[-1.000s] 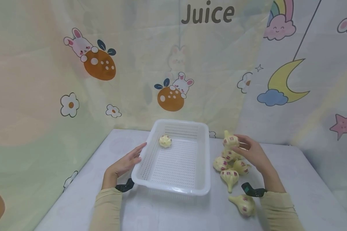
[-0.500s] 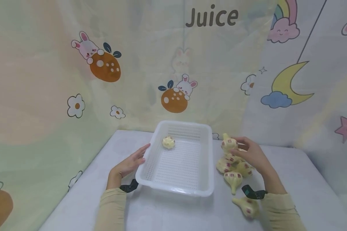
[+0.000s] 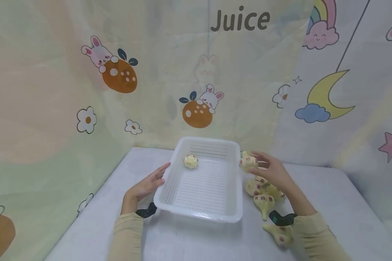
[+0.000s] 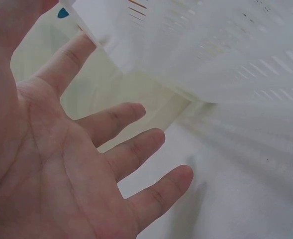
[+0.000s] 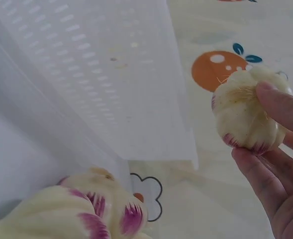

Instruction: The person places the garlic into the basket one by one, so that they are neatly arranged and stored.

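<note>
In the head view, my right hand (image 3: 274,173) pinches a garlic bulb (image 3: 248,163) just outside the right rim of a white plastic basket (image 3: 197,216). Up close in the right wrist view, thumb and fingertips grip that bulb (image 5: 245,112), its root end turned to the camera. One garlic bulb (image 3: 191,161) lies inside the basket, near the back left corner. At the basket's left side is my left hand (image 3: 146,186). Its fingers are spread in the left wrist view, with fingertips (image 4: 86,44) touching the rim and the palm holding nothing.
Several garlic bulbs lie in a cluster right of the basket, one of them a garlic bulb (image 3: 264,203) with its stem toward the front. Nearer the front is another garlic bulb (image 3: 281,235), partly behind the right wrist camera (image 3: 282,219). A printed curtain (image 3: 156,72) hangs behind the white table (image 3: 183,243).
My right hand has lifted the garlic bulb off the pile and carried it left to the basket's rim. The left hand stays at the basket's side. The head view has shifted slightly.
</note>
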### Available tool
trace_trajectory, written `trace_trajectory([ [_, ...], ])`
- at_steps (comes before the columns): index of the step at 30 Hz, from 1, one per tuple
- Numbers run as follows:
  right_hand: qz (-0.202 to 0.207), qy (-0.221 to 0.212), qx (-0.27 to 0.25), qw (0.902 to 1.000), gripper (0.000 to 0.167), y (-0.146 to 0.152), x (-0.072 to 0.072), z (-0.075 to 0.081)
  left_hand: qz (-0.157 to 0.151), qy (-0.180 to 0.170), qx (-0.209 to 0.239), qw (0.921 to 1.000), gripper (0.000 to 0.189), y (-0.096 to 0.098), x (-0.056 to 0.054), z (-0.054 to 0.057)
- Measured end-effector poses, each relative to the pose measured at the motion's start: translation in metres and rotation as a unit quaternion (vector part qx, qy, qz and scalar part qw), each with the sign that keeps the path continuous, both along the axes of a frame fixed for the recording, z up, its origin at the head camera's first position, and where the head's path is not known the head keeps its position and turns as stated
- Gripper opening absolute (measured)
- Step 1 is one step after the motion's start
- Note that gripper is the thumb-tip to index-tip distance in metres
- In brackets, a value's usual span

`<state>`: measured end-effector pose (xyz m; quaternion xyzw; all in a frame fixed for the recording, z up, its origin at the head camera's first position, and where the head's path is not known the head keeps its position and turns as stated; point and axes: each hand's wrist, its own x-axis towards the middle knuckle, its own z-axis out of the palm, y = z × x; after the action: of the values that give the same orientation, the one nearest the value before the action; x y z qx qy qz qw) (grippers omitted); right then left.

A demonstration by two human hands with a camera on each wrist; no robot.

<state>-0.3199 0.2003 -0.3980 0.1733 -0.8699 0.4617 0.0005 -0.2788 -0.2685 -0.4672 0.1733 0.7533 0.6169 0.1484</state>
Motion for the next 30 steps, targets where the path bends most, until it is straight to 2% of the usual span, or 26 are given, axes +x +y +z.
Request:
trace_trajectory([
  [3, 0.002, -0.01, 0.001, 0.9999, 0.074, -0.005, 0.002, 0.002, 0.0, -0.004, 0.0, 1.0, 0.065, 0.002, 0.0, 0.0],
  [9, -0.03, -0.041, 0.024, 0.9984, 0.075, -0.017, 0.002, 0.007, -0.004, -0.004, -0.004, 1.0, 0.064, -0.001, -0.003, -0.004],
  [15, -0.028, -0.035, 0.016, 0.9989, 0.068, -0.033, -0.007, 0.01, -0.002, 0.007, -0.012, 0.9999, 0.065, -0.007, -0.001, -0.007],
  [23, -0.037, -0.023, 0.049, 0.9979, 0.063, -0.045, -0.015, 0.017, -0.006, 0.004, -0.001, 1.0, 0.065, -0.002, 0.003, -0.002],
  [30, -0.03, -0.019, 0.068, 0.997, 0.059, -0.056, -0.025, 0.022, 0.001, 0.012, -0.012, 0.9999, 0.065, -0.001, -0.001, -0.002],
])
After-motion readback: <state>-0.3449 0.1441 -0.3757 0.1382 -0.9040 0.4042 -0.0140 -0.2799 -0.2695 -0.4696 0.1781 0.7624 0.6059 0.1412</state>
